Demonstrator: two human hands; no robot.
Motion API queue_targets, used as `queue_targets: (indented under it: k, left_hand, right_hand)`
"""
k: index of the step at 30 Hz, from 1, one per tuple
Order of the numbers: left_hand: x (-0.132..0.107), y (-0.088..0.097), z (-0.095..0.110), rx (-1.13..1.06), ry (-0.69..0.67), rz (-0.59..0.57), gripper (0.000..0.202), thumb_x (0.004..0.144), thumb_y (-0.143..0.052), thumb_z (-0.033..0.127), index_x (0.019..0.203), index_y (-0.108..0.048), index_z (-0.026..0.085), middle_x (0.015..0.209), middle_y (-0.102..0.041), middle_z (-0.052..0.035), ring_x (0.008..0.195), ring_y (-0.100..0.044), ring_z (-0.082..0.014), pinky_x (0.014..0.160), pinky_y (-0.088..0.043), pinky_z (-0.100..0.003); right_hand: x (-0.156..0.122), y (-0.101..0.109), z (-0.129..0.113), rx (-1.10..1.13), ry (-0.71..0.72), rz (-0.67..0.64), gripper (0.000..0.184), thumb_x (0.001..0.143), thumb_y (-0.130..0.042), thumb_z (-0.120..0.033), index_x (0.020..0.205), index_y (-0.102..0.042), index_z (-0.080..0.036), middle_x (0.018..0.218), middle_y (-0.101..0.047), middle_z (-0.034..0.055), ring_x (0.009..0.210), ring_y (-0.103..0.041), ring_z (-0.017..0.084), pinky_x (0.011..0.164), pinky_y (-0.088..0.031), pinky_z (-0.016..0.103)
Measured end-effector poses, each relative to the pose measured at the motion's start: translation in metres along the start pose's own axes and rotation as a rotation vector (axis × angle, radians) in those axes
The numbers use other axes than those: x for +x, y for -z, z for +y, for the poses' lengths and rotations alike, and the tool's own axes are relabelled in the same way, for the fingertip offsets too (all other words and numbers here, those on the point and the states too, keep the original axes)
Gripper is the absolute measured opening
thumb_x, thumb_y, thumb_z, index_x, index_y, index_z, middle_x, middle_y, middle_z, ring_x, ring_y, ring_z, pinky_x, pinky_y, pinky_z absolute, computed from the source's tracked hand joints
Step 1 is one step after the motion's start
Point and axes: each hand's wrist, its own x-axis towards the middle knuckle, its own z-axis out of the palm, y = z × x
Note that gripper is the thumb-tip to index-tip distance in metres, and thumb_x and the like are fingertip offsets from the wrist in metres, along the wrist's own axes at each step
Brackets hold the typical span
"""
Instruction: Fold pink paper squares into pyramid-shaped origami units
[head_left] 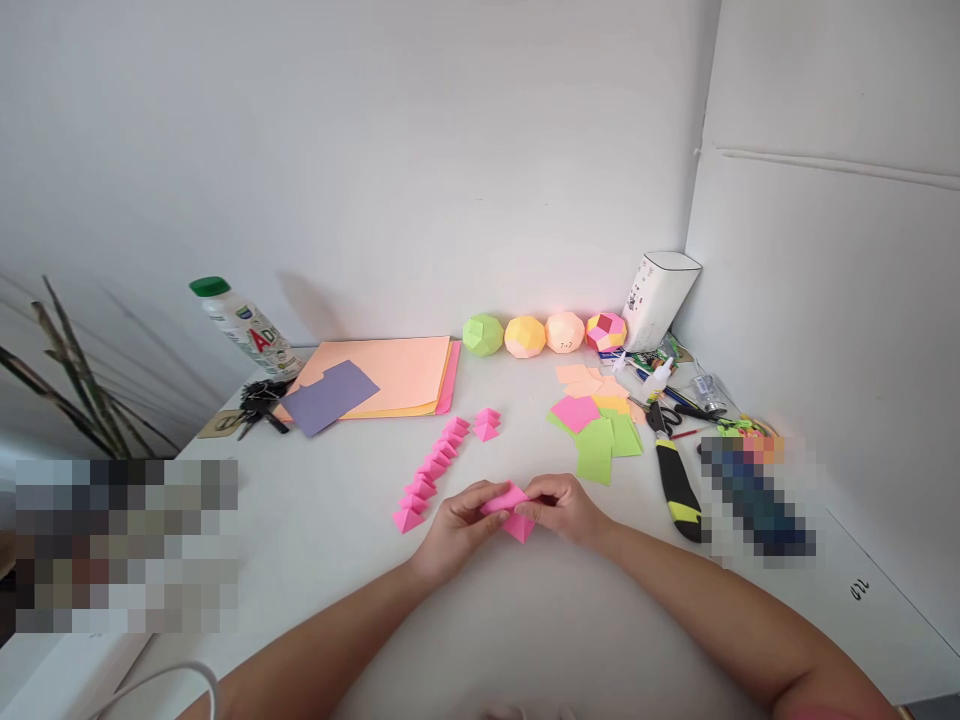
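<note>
Between my two hands, low over the table's near middle, is a folded piece of pink paper (519, 526). My left hand (466, 522) pinches its left side with thumb and fingers. From the other side, my right hand (564, 508) grips the upper right edge, its fingers closed on the paper. The piece has creased, angled faces, and its lower point hangs below my thumbs. Just beyond my left hand, a slanting row of small pink folded paper pieces (433, 466) lies on the table. A short separate stack of pink folded pieces (487, 424) sits to the right of that row.
Loose green, pink and orange paper sheets (595, 452) lie right of centre, beside a black-and-yellow cutter (679, 490) and scissors (661, 418). Faceted paper balls (525, 337) line the wall. At left are large coloured sheets (390, 365), a purple sheet (331, 396) and a white bottle (247, 325).
</note>
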Motion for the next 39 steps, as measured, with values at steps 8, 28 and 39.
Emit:
queue_targets:
  k: [8,28,39]
  left_hand:
    - [0.001,0.000,0.001,-0.070,0.026,-0.025,0.025,0.076,-0.068,0.028,0.102,-0.070,0.028,0.087,-0.055,-0.0017,0.081,-0.055,-0.0166,0.071,-0.048,-0.032]
    - [-0.001,0.003,-0.003,0.020,-0.047,-0.154,0.032,0.085,-0.058,0.031,0.116,-0.062,0.033,0.092,-0.050,-0.0034,0.086,-0.052,-0.0177,0.075,-0.047,-0.034]
    - [0.001,0.004,0.000,-0.055,0.032,-0.130,0.030,0.077,-0.067,0.027,0.108,-0.067,0.029,0.088,-0.054,-0.0022,0.083,-0.054,-0.0171,0.071,-0.048,-0.032]
  right_hand:
    - [0.000,0.000,0.000,-0.002,0.011,0.007,0.023,0.078,-0.064,-0.036,0.066,-0.063,-0.016,0.060,-0.047,-0.0017,0.055,-0.040,0.011,0.050,-0.034,0.024]
    - [-0.001,-0.001,-0.002,0.020,-0.006,-0.063,0.029,0.077,-0.063,-0.036,0.059,-0.051,-0.016,0.056,-0.039,-0.0044,0.052,-0.033,0.009,0.047,-0.027,0.023]
    - [-0.001,-0.001,0.000,-0.005,0.010,-0.050,0.025,0.077,-0.064,-0.037,0.065,-0.063,-0.015,0.058,-0.051,-0.0016,0.051,-0.040,0.009,0.047,-0.032,0.023]
